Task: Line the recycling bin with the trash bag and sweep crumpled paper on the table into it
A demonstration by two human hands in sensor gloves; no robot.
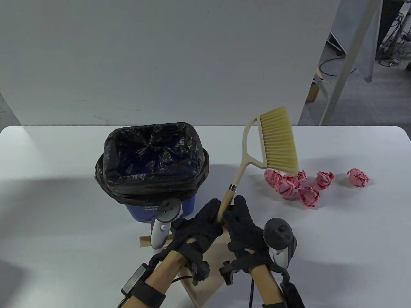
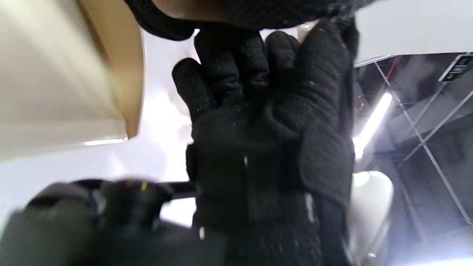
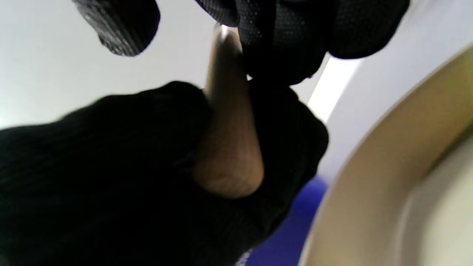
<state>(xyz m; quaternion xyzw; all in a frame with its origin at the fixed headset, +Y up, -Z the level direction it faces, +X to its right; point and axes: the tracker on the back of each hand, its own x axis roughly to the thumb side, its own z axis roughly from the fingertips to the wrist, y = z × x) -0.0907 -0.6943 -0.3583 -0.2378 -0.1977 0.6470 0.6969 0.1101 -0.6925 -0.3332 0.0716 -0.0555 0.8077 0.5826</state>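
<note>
A blue recycling bin [image 1: 160, 211] stands left of centre, lined with a black trash bag [image 1: 151, 160] folded over its rim. A hand brush [image 1: 240, 166] with yellow bristles [image 1: 279, 141] is held tilted above the table. My left hand [image 1: 210, 213] wraps round the end of its wooden handle [image 3: 229, 147]. My right hand [image 1: 236, 211] grips the same handle from the right side. The bristles hang just over a cluster of pink crumpled paper balls [image 1: 293, 187]. One more paper ball [image 1: 358, 177] lies apart to the right.
A beige dustpan [image 1: 205, 269] lies on the white table [image 1: 64, 208] under my wrists, near the front edge; it also shows as the dustpan [image 3: 388, 184] in the right wrist view. A white wall panel stands behind the table.
</note>
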